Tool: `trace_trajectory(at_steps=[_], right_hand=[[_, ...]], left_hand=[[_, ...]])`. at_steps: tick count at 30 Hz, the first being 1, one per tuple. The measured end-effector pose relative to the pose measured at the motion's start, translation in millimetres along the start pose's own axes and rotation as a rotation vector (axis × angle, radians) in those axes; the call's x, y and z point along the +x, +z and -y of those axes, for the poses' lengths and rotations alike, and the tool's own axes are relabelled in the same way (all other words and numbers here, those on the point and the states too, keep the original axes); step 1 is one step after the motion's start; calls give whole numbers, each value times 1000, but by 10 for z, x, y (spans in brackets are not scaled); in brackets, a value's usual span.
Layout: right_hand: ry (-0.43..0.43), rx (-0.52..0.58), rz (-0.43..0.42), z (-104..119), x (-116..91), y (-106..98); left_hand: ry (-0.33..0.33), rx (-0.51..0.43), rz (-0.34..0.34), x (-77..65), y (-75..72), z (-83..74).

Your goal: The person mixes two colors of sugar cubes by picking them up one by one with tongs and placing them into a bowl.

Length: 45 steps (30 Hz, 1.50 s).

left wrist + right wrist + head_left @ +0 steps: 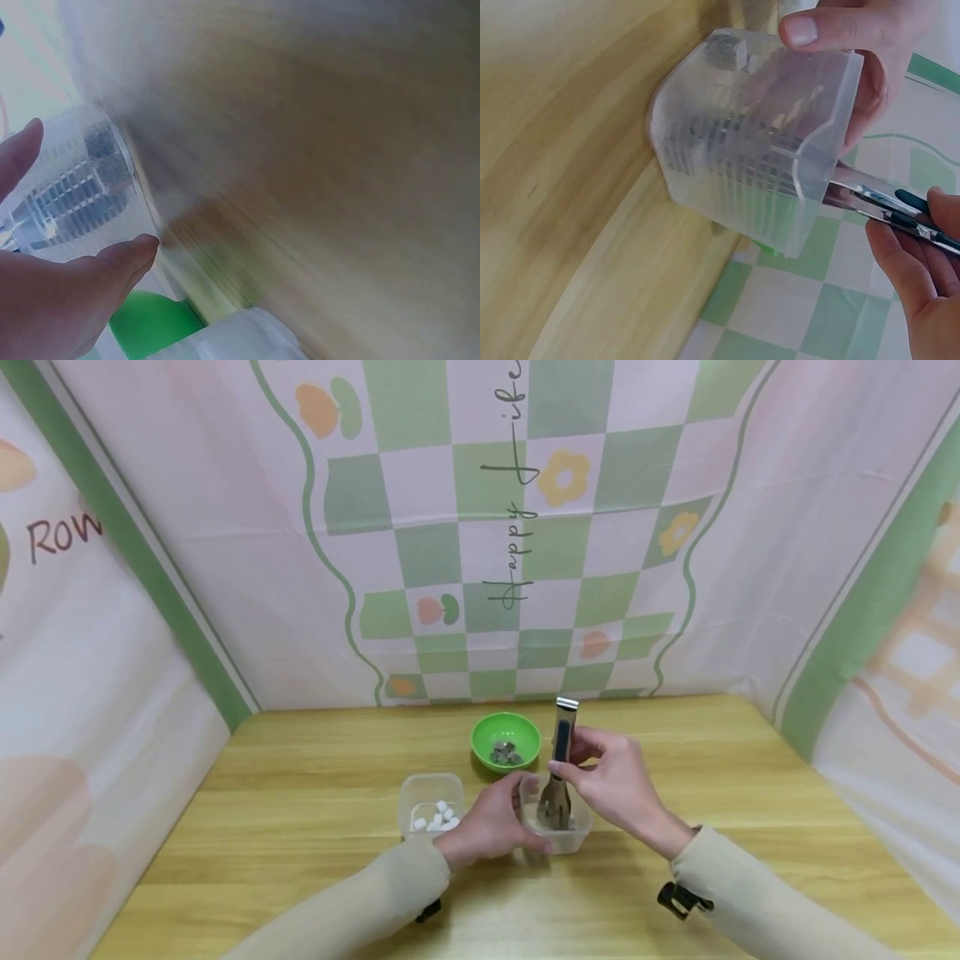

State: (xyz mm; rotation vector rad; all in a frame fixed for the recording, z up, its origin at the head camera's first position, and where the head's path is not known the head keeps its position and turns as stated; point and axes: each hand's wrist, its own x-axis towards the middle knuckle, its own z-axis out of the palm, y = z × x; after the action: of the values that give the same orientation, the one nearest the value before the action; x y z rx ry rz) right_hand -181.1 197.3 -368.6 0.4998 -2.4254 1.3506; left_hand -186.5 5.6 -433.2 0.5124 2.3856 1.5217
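My left hand point(491, 818) grips a clear plastic container point(567, 844) by its left side, with fingers and thumb spread around its wall. In my right hand point(617, 783) are metal tongs point(564, 739) with dark grip inlays, pinched between thumb and fingers. The tongs stand nearly upright, their slotted heads down inside the container. Through the container's wall, the right wrist view shows a grey cube point(726, 54) near the bottom. Two speckled grey cubes point(112, 171) appear in the left wrist view beside the tong heads. Whether the tongs pinch a cube, I cannot tell.
Behind the container stands a green bowl point(519, 727) with several grey pieces point(506, 753) in it. To the left, a second clear container point(411, 789) holds several white cubes point(441, 814), partly behind my left hand. The wooden table point(300, 827) meets a patterned cloth backdrop point(495, 552).
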Motion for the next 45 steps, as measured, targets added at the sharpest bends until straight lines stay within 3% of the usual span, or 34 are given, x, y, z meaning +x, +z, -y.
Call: trace_trajectory(at_steps=[9, 21, 36, 45], right_hand=[[3, 54, -43, -9, 3, 51], [16, 49, -60, -45, -30, 18], [-48, 58, -109, -75, -40, -13], [-117, 52, -172, 68, 35, -174]], left_hand=[[29, -33, 5, -16, -2, -8], [6, -16, -1, 3, -7, -15], [4, -14, -3, -2, -3, -22], [-3, -33, -3, -10, -1, -16]])
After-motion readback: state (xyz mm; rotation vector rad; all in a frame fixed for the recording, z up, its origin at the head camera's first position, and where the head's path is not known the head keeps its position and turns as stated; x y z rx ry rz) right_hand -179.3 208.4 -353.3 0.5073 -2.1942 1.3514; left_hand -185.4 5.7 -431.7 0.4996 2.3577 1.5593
